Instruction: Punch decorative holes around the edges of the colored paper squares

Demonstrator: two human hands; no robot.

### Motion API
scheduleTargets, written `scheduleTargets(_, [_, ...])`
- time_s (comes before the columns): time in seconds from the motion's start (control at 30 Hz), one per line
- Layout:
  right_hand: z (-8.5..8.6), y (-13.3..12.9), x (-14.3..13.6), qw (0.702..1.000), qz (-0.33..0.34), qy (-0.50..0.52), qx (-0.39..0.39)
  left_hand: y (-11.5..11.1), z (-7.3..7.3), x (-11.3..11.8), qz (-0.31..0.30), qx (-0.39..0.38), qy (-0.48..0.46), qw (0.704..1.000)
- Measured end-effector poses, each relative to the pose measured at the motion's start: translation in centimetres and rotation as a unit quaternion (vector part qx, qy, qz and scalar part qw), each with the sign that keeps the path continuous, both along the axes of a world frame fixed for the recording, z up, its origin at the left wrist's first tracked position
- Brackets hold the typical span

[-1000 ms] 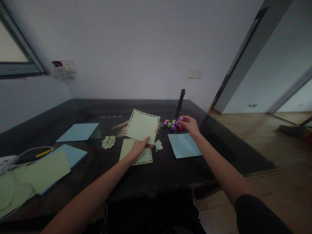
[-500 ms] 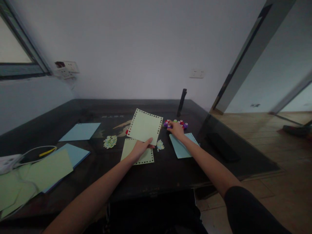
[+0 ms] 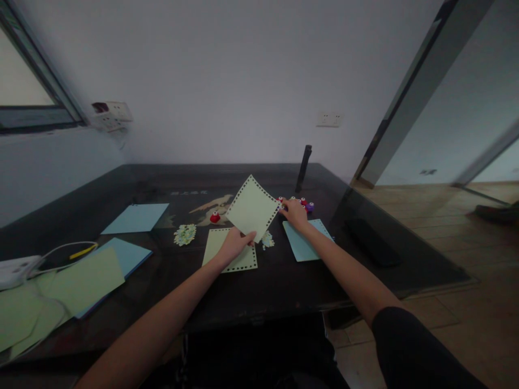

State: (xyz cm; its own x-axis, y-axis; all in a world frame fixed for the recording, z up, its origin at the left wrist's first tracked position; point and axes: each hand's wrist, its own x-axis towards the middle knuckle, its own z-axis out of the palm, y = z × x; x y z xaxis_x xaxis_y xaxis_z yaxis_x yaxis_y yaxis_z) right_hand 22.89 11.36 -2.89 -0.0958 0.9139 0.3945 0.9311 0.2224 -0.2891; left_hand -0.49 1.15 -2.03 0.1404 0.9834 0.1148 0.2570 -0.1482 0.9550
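Observation:
My left hand is closed on the lower corner of a pale green sheet of paper, thumb on top. Small punched holes run along its edges, and it is held raised and tilted. At the sheet's right corner, my right hand is pinched together, fingertips meeting the paper; whether they hold anything else is hidden. Small craft punches in red and purple cluster behind that hand. Below the raised sheet lies another hole-edged pale green sheet. A red punch stands alone to the left.
Paper confetti lies in a larger pile and a smaller pile. Blue sheets rest near my right forearm and at left. Green sheets, a white cable and a power strip occupy the left; a black case the right.
The raised sheet has turned and shifted right, so its corner now reaches my right fingertips. The red punch is now uncovered. My right hand has stayed nearly in place.

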Motion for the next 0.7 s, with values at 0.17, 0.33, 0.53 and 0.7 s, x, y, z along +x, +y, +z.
scheduleTargets(0.17, [2.1, -0.4, 1.2, 0.983, 0.024, 0.18, -0.009, 0.3, 0.5, -0.5, 0.01, 0.028, 0.02, 0.999])
scheduleTargets(0.33, [3.5, -1.6, 1.1, 0.897, 0.111, 0.407, -0.132, 0.5, 0.8, -0.7, -0.026, 0.034, 0.067, 0.997])
scheduleTargets(0.53, [2.9, -3.0, 0.5, 0.847, 0.146, 0.482, -0.17, 0.9, 0.3, -1.0, -0.053, 0.061, 0.087, 0.993])
scheduleTargets(0.7, [2.8, -4.0, 0.8, 0.825, 0.122, 0.521, -0.181, 1.7, -0.1, -1.3, -0.017, 0.077, 0.032, 0.996])
